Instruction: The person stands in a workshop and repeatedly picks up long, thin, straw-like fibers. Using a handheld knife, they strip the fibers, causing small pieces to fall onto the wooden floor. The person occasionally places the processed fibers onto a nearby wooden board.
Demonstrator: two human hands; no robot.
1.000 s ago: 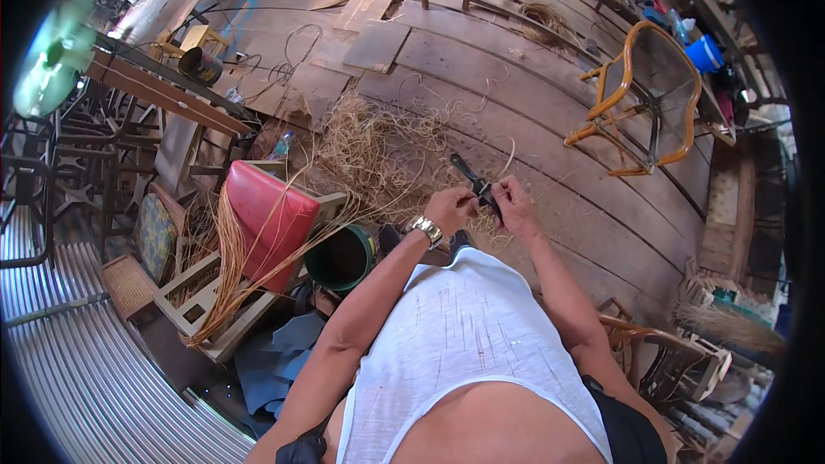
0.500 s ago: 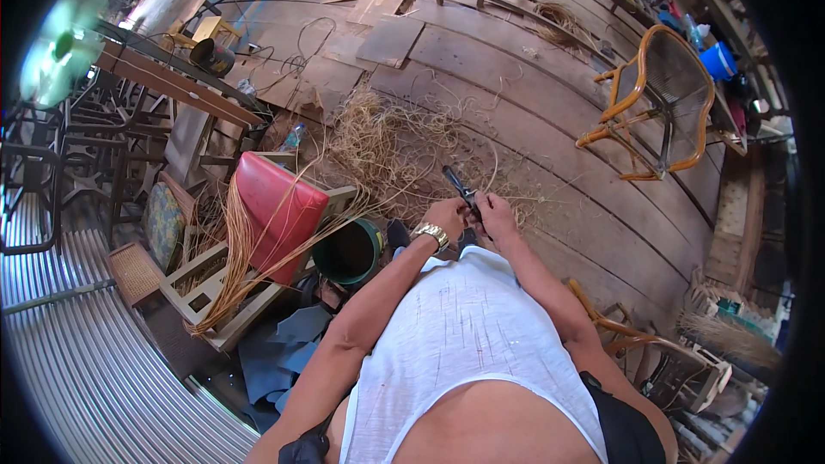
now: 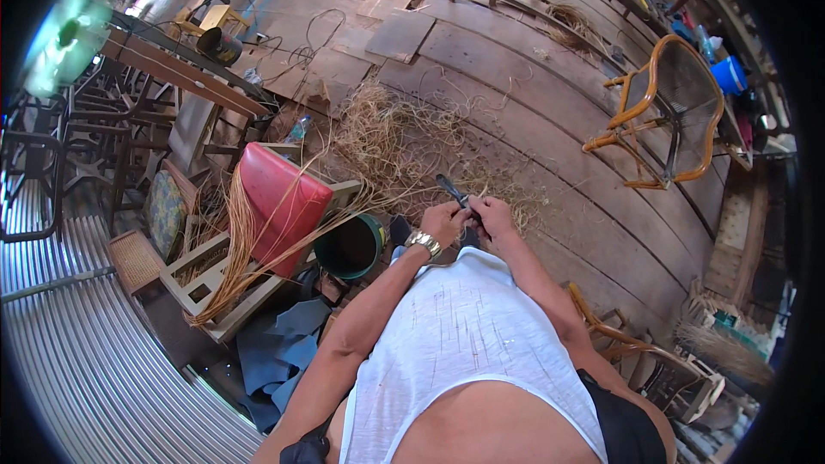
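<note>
My two hands are close together in front of my lap. My right hand [image 3: 493,217] is closed around a slim dark hand tool [image 3: 450,188], whose long end points away and to the left; its exact kind is too small to tell. My left hand [image 3: 442,224], with a metal watch at the wrist, is closed right beside it, fingertips near the tool's lower part. What its fingers pinch is hidden. Beyond the hands, a tangled heap of pale cane strips [image 3: 378,133] lies on the plank floor [image 3: 550,112].
At left, a bundle of long cane strands [image 3: 245,245] drapes over a red cushioned seat [image 3: 279,198] on its side, next to a dark green bucket [image 3: 348,247]. A rattan chair [image 3: 662,120] stands at right. A blurred green fan [image 3: 64,34] is at far left.
The view has shifted slightly. Both hands stay together near my lap; the dark tool has tilted a little to the left, and a pale strand by the right hand is no longer seen raised.
</note>
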